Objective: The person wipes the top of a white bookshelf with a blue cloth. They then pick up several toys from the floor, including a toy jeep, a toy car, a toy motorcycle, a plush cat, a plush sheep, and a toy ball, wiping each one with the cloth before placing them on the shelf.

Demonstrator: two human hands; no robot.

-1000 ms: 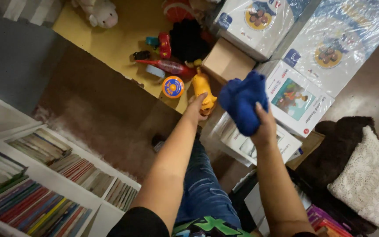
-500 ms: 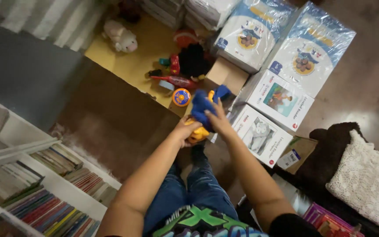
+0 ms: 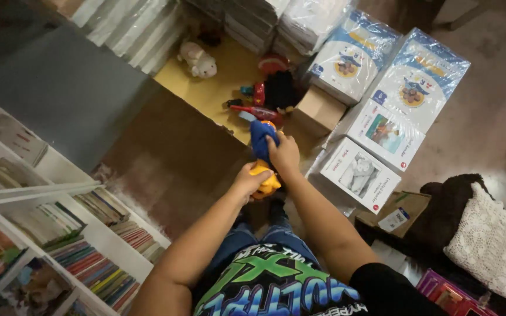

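Both hands meet over the person's lap, working on one toy. The left hand (image 3: 248, 178) closes its grip around a yellow plastic toy (image 3: 265, 183), holding it from the left side, while the right hand (image 3: 285, 155) presses a blue cloth (image 3: 261, 136) against the toy's top, fingers wrapped over the fabric. The toy and cloth hang in the air just above the near edge of the yellow play mat (image 3: 218, 93), which lies on the brown floor. The step in hand looks like wiping the toy clean; the next move would call for turning the toy in the left grip so the cloth reaches its unwiped faces. Further out on the mat lie a red toy vehicle (image 3: 256, 111), a black soft item (image 3: 279, 90) and a pale plush animal (image 3: 197, 59) at its far edge. A small cardboard box (image 3: 318, 110) sits by the mat's right edge, beside stacked wrapped packages (image 3: 382, 76). A white bookshelf (image 3: 48, 234) stands to the left.
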